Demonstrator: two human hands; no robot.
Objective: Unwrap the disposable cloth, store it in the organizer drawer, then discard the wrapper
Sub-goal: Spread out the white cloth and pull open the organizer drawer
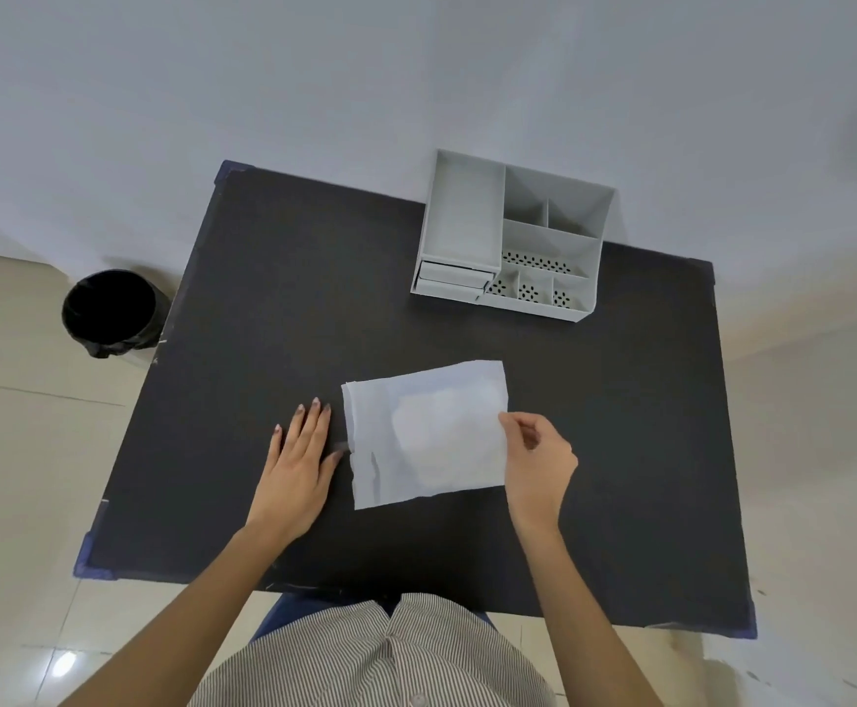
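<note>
A pale wrapped disposable cloth [426, 436] lies flat on the black table [289, 298], the folded white cloth showing through the thin wrapper. My right hand [536, 464] pinches the packet's right edge between thumb and fingers. My left hand [299, 461] rests flat on the table just left of the packet, fingers together, its thumb touching the packet's left edge. The grey organizer [513, 237] stands at the table's far right, with two small drawers [454, 280] shut at its front left corner.
A black bin [110, 311] lined with a black bag stands on the tiled floor left of the table. A white wall rises behind the table. My striped shirt fills the bottom of the view.
</note>
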